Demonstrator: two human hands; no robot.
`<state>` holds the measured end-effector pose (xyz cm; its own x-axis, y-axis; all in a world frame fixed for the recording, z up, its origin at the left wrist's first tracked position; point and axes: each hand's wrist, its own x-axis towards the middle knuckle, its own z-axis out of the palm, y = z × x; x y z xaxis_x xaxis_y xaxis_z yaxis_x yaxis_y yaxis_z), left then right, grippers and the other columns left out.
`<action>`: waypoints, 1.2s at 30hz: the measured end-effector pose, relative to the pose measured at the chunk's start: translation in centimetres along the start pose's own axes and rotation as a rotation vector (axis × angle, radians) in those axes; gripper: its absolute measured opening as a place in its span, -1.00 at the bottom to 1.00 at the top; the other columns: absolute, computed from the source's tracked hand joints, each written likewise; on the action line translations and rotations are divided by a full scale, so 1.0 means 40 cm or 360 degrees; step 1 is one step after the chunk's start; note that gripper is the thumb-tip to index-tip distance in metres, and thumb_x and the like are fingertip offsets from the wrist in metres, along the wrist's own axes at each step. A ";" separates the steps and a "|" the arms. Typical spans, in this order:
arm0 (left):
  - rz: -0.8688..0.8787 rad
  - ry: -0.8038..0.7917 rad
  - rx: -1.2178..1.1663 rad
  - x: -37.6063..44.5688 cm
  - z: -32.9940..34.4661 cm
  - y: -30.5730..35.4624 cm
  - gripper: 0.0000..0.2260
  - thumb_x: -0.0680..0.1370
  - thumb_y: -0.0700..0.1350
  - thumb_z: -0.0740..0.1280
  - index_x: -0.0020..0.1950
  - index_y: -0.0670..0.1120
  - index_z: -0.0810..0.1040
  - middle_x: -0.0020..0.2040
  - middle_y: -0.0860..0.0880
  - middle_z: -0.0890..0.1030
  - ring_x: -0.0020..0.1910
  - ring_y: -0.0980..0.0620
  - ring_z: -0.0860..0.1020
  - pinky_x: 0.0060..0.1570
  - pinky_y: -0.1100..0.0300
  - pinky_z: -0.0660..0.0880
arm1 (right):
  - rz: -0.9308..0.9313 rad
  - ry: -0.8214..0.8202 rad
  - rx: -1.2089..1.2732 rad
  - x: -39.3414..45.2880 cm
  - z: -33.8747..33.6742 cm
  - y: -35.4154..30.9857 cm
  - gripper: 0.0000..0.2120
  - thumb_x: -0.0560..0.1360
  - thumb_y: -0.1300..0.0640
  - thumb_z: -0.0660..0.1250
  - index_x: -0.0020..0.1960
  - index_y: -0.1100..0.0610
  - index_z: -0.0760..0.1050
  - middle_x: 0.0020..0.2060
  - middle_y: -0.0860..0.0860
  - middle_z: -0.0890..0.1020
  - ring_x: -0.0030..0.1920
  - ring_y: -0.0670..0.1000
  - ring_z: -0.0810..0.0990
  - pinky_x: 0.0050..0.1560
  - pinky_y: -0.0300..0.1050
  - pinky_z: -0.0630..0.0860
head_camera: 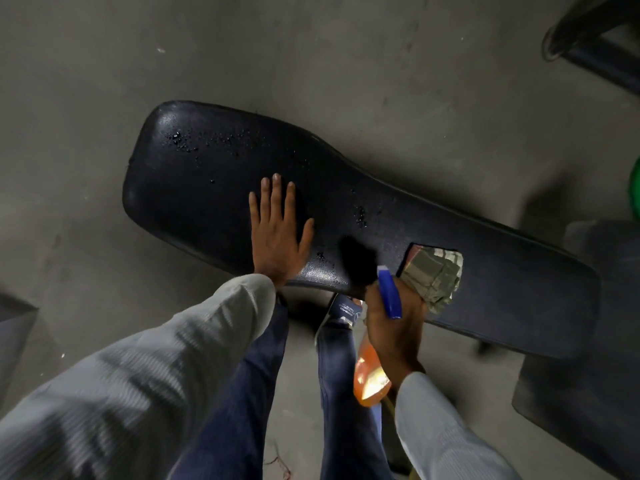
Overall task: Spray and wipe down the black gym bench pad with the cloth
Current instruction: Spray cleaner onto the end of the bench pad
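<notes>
**Grip status: bottle and cloth held, bench wet**

Right grip [394,320] clasps the spray bottle [372,372] and folded cloth [434,275] together at the bench [207,188] near edge. Left grip [278,233] lies released, flat on the pad. Droplets [214,142] bead its far end.

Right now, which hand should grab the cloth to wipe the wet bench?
Probably the left hand: it lies open and empty on the bench pad. The right hand holds the spray bottle, though the cloth lies beside it.

left hand [277,233] lies flat, palm down, fingers spread, arm stretched forward. right hand [394,320] is curled shut in a grip, wrist bent, arm drawn in.
</notes>
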<state>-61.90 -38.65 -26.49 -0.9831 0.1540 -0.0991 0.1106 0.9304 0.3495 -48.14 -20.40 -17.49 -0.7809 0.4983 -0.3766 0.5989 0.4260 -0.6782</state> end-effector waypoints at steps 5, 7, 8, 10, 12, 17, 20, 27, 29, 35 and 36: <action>0.0091 -0.0160 -0.0664 -0.055 -0.116 -0.009 -0.38 0.66 0.16 0.20 0.64 -0.16 0.34 0.60 -0.17 0.42 0.65 -0.11 0.29 0.71 -0.09 0.01 | -0.0121 -0.0109 0.0147 0.014 0.042 -0.174 -0.71 0.52 -0.20 0.22 -0.11 0.01 0.51 -0.19 0.05 0.57 -0.23 0.01 0.57 -0.08 -0.02 0.57; 0.0251 -0.0355 -0.0913 -0.097 -0.168 -0.021 -0.34 0.62 0.15 0.25 0.66 -0.15 0.31 0.57 -0.15 0.47 0.60 -0.02 0.35 0.65 -0.03 0.19 | -0.0180 -0.0074 0.0153 0.025 0.068 -0.226 -0.76 0.51 -0.16 0.24 -0.13 0.01 0.49 -0.17 0.04 0.55 -0.22 0.00 0.55 -0.07 0.02 0.57; 0.0351 -0.0432 -0.0991 -0.119 -0.187 -0.026 -0.31 0.60 0.15 0.29 0.66 -0.15 0.30 0.55 -0.13 0.48 0.55 0.00 0.41 0.59 -0.04 0.32 | -0.0218 -0.0059 0.0147 0.029 0.081 -0.252 -0.75 0.51 -0.16 0.24 -0.12 0.02 0.49 -0.14 0.04 0.54 -0.22 -0.03 0.53 -0.06 -0.05 0.54; 0.0460 -0.0586 -0.1092 -0.155 -0.216 -0.031 -0.27 0.57 0.27 0.34 0.62 -0.11 0.33 0.49 -0.06 0.52 0.41 0.05 0.52 0.43 -0.04 0.50 | -0.0269 -0.0063 0.0146 0.034 0.110 -0.300 -0.72 0.50 -0.20 0.24 -0.10 0.02 0.47 -0.08 0.07 0.53 -0.19 -0.09 0.50 -0.04 -0.18 0.47; 0.0291 -0.0656 -0.1272 -0.183 -0.236 -0.023 -0.17 0.50 0.44 0.38 0.58 -0.06 0.37 0.44 -0.01 0.54 0.37 0.05 0.54 0.40 -0.06 0.53 | -0.0269 -0.0102 0.0144 0.034 0.139 -0.348 -0.70 0.49 -0.21 0.26 -0.08 0.03 0.46 -0.04 0.05 0.52 -0.16 -0.16 0.48 -0.05 -0.27 0.40; -0.0114 -0.0234 -0.1445 -0.157 -0.290 -0.006 -0.24 0.51 0.44 0.38 0.42 -0.15 0.49 0.10 0.27 0.58 0.09 0.36 0.62 0.11 0.32 0.60 | -0.0480 -0.0127 -0.0006 -0.012 0.194 -0.435 -0.70 0.57 -0.24 0.37 0.02 -0.02 0.46 -0.03 -0.08 0.49 -0.16 -0.09 0.50 -0.11 -0.17 0.47; -0.0197 -0.0104 -0.1292 -0.128 -0.326 -0.020 -0.32 0.47 0.31 0.40 0.38 -0.17 0.50 -0.03 0.19 0.55 -0.13 0.33 0.58 0.00 0.36 0.58 | -0.0594 -0.0121 -0.0102 -0.043 0.219 -0.450 -0.68 0.59 -0.23 0.46 0.08 -0.03 0.46 -0.05 -0.15 0.44 -0.18 -0.11 0.49 -0.16 -0.16 0.52; -0.0221 0.0153 -0.1594 -0.136 -0.347 -0.075 -0.75 0.57 0.14 0.42 0.23 0.26 0.51 -0.01 0.23 0.62 -0.09 0.09 0.65 -0.02 0.23 0.60 | -0.0793 -0.0711 -0.0009 -0.021 0.226 -0.428 -0.28 0.35 -0.24 0.63 0.35 0.07 0.48 0.21 0.00 0.53 0.18 -0.01 0.57 0.11 -0.08 0.64; -0.0302 0.0253 -0.1718 -0.149 -0.346 -0.088 -0.86 0.59 0.12 0.42 0.14 0.23 0.56 -0.03 0.16 0.65 -0.09 0.01 0.66 -0.03 0.10 0.64 | -0.0786 -0.0935 0.0055 -0.010 0.205 -0.409 -0.21 0.34 -0.30 0.60 0.43 0.04 0.48 0.30 -0.03 0.53 0.28 -0.07 0.57 0.23 -0.13 0.63; -0.0438 0.0303 -0.1400 -0.203 -0.313 -0.138 -0.74 0.61 0.09 0.43 -0.07 -0.10 0.59 -0.27 -0.03 0.60 -0.33 -0.08 0.57 -0.26 -0.14 0.57 | -0.0534 -0.0821 -0.0273 0.068 0.181 -0.301 -0.47 0.55 0.03 0.49 0.50 -0.03 0.49 0.46 -0.03 0.51 0.43 0.00 0.54 0.39 0.17 0.60; -0.0449 0.0315 -0.1367 -0.207 -0.307 -0.145 -0.71 0.63 0.12 0.42 -0.07 -0.10 0.60 -0.27 -0.03 0.59 -0.33 -0.07 0.57 -0.26 -0.14 0.57 | -0.0546 -0.0752 -0.0491 0.087 0.193 -0.285 -0.41 0.59 0.03 0.48 0.59 -0.01 0.42 0.56 0.02 0.43 0.53 0.08 0.46 0.46 0.21 0.55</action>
<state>-56.19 -49.41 -16.24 -0.9729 -0.1739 -0.1523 -0.2052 0.3465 0.9153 -59.04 -29.33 -15.95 -0.8884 -0.0592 -0.4553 0.2705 0.7337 -0.6233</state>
